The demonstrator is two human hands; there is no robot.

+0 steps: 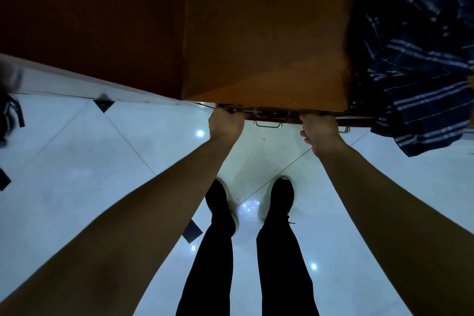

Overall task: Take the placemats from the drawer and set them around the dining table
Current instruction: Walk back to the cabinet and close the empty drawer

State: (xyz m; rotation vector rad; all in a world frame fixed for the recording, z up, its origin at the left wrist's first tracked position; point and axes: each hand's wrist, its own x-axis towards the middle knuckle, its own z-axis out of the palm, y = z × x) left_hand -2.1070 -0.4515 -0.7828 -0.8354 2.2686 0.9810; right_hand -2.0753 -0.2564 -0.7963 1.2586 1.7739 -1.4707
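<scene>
I look straight down the front of a wooden cabinet (264, 33). Its drawer front (272, 117) shows only as a thin edge under the cabinet top, with a brass handle (268, 124) at its middle. My left hand (225, 123) grips the drawer's top edge left of the handle, fingers curled over it. My right hand (320, 128) grips the same edge right of the handle. The drawer stands out only a little from the cabinet. No placemats are in sight; the drawer's inside is hidden.
A dark blue striped cloth (420, 59) hangs over the cabinet's right side. Glossy white floor tiles (102, 174) lie below, with my two black shoes (223, 202) close to the cabinet. A white skirting (77, 84) runs off to the left under a dark wall.
</scene>
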